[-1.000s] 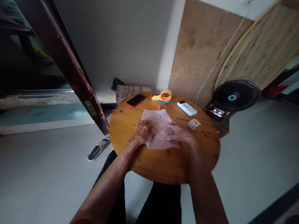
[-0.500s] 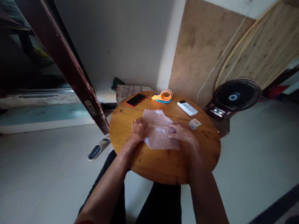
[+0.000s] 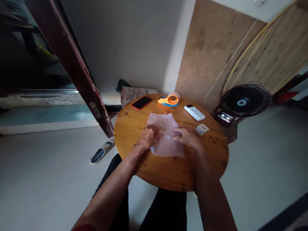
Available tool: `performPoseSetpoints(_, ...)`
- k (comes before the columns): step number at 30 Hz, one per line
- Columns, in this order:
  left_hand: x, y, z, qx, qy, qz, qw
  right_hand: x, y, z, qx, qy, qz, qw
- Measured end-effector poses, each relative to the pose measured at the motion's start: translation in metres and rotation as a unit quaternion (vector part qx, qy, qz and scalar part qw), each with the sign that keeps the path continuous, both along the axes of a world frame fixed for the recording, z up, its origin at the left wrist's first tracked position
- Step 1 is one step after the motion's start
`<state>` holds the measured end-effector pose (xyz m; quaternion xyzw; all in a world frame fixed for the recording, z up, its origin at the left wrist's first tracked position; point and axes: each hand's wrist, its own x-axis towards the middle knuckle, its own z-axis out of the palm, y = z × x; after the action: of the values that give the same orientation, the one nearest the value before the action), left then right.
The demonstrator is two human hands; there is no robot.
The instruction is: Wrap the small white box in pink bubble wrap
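Observation:
A sheet of pinkish bubble wrap [image 3: 165, 134] lies flat on the round wooden table [image 3: 168, 170]. My left hand [image 3: 148, 138] rests palm down on the sheet's left side, fingers laid flat on it. My right hand [image 3: 186, 137] presses on the sheet's right edge, fingers stretched toward the middle. Neither hand lifts or grips the wrap.
At the table's far side lie a red-edged phone [image 3: 141, 102], an orange tape dispenser [image 3: 169, 100], a white remote [image 3: 194, 112] and a small white packet [image 3: 202, 129]. A black fan [image 3: 245, 101] stands on the floor to the right, a slipper [image 3: 101, 152] to the left.
My left hand slid out to the sheet's left edge, then came back onto the sheet. My right hand stayed on the right edge. The view shifted slightly.

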<state>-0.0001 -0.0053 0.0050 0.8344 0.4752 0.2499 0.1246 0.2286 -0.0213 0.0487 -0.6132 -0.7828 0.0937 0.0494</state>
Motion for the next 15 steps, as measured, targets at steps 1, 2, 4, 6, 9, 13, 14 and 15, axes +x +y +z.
performPoseSetpoints(1, -0.0005, 0.0001, 0.0005, 0.001, 0.01, 0.003, 1.0, 0.0008, 0.0005, -0.0006, -0.002, -0.002, 0.005, 1.0)
performPoseSetpoints(2, -0.0009, 0.0, 0.0009, 0.003, 0.019, 0.003, 1.0, 0.0017, 0.0009, -0.0013, -0.005, -0.006, 0.011, 1.0)
performPoseSetpoints(4, -0.0011, -0.0006, 0.0017, 0.011, 0.033, -0.003, 0.999, 0.0031, 0.0015, -0.0027, -0.006, -0.009, 0.017, 1.0)
performPoseSetpoints(6, -0.001, -0.0011, 0.0023, 0.015, 0.039, -0.016, 0.999, 0.0038, 0.0016, -0.0037, -0.006, -0.006, 0.018, 1.0)
performPoseSetpoints(9, -0.0007, -0.001, 0.0021, 0.024, 0.046, -0.029, 0.998, 0.0032, 0.001, -0.0038, -0.005, -0.005, 0.017, 1.0)
performPoseSetpoints(13, 0.0005, 0.0, -0.0005, 0.033, 0.034, -0.037, 0.998, 0.0005, -0.0008, -0.0007, 0.0, -0.011, 0.019, 1.0)
performPoseSetpoints(14, 0.0009, 0.0002, -0.0013, 0.034, 0.026, -0.041, 0.998, -0.0001, -0.0013, 0.0003, 0.002, -0.012, 0.021, 1.0)
performPoseSetpoints(15, 0.0013, 0.0004, -0.0021, 0.036, 0.016, -0.044, 0.998, -0.0007, -0.0017, 0.0012, 0.003, -0.013, 0.023, 1.0)
